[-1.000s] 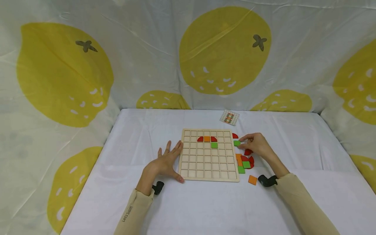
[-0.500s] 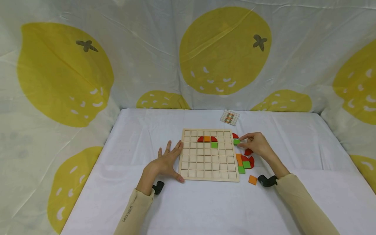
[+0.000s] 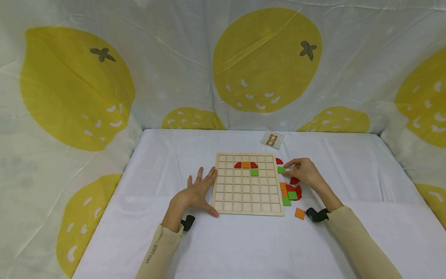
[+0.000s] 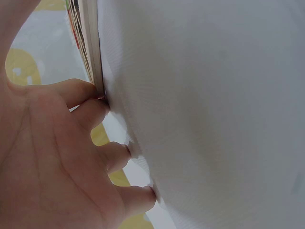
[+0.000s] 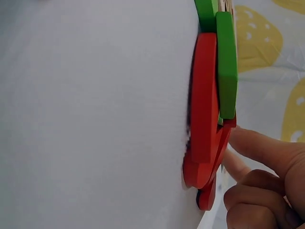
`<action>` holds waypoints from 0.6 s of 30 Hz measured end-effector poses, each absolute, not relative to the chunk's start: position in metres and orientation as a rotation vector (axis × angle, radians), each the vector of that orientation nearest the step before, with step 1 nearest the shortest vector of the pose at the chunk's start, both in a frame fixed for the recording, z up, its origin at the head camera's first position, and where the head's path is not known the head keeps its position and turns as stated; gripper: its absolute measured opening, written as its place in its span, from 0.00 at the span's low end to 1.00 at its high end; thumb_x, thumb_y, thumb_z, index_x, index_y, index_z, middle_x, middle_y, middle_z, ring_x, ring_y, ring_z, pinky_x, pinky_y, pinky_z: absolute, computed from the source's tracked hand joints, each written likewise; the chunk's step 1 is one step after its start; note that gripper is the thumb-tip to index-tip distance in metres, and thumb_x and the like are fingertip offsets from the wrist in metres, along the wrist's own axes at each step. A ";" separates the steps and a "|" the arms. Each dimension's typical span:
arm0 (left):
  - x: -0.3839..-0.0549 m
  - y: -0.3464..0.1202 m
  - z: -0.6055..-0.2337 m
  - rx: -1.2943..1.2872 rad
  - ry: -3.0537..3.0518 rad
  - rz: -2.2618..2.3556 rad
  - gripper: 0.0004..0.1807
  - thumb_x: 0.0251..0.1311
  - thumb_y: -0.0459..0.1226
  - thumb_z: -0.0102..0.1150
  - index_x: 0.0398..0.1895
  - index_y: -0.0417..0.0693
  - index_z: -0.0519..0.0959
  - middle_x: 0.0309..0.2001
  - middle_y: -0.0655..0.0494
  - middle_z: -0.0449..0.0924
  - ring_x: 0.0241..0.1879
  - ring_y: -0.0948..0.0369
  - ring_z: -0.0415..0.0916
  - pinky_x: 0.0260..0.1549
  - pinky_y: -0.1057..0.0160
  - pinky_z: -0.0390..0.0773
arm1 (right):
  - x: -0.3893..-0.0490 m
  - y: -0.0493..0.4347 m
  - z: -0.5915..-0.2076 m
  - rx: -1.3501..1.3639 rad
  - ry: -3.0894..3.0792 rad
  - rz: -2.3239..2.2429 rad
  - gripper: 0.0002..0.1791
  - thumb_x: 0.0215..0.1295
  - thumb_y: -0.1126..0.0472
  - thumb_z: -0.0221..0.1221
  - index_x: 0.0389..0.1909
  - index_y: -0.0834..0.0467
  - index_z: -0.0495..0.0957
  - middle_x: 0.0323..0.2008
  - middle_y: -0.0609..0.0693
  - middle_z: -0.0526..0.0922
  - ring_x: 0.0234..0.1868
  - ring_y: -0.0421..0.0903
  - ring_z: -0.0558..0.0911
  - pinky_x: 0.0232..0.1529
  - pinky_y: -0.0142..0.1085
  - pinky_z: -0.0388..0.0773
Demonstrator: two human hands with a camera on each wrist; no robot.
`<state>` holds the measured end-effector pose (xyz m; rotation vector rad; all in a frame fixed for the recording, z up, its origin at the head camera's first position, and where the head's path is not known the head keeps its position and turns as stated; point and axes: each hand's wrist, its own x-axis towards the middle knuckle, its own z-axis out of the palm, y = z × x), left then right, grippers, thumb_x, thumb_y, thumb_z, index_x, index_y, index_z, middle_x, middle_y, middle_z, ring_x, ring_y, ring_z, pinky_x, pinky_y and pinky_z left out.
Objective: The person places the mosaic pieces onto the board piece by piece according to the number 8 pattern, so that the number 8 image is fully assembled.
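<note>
A square wooden board (image 3: 231, 195) with a grid of recessed cells lies mid-table in the head view. Two red quarter-round tiles flank an orange square tile (image 3: 246, 165) in its upper rows, and a green square tile (image 3: 254, 172) lies below the right one. My left hand (image 3: 195, 195) rests at the board's left edge with fingers spread; in the left wrist view its fingertips (image 4: 102, 102) touch the board's side and the cloth. Just right of the board, my right hand (image 3: 302, 171) pinches another green square tile (image 3: 281, 169) between thumb and finger.
Loose red, orange and green tiles (image 3: 292, 195) lie partly stacked at the board's right side. A single orange tile (image 3: 300, 213) sits nearer me, and a red tile (image 3: 279, 161) lies farther back. A small pattern card (image 3: 272, 139) lies behind the board.
The pinched green tile shifts very slightly away from me and back with my right fingers. My left hand and the board stay in place.
</note>
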<state>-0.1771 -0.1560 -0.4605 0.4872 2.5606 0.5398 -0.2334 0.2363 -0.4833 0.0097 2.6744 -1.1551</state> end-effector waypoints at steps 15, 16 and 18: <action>-0.177 -0.155 -0.462 0.487 2.558 0.540 0.81 0.33 0.55 0.87 0.85 0.47 0.38 0.86 0.53 0.31 0.83 0.39 0.19 0.76 0.27 0.29 | -0.259 0.232 -0.484 -0.067 2.690 -1.100 0.21 0.69 0.56 0.67 0.59 0.60 0.84 0.16 0.47 0.63 0.15 0.45 0.65 0.17 0.32 0.62; -0.177 -0.155 -0.462 0.487 2.558 0.538 0.81 0.33 0.55 0.87 0.85 0.47 0.38 0.86 0.53 0.30 0.83 0.39 0.19 0.76 0.27 0.29 | -0.260 0.231 -0.484 -0.073 2.697 -1.090 0.21 0.69 0.56 0.67 0.59 0.60 0.84 0.17 0.46 0.62 0.15 0.45 0.65 0.17 0.32 0.62; -0.177 -0.155 -0.462 0.488 2.558 0.537 0.81 0.33 0.55 0.87 0.85 0.47 0.38 0.86 0.53 0.30 0.83 0.40 0.19 0.76 0.27 0.29 | -0.262 0.230 -0.485 -0.087 2.712 -1.084 0.20 0.68 0.57 0.68 0.58 0.60 0.85 0.17 0.46 0.62 0.15 0.45 0.64 0.17 0.31 0.62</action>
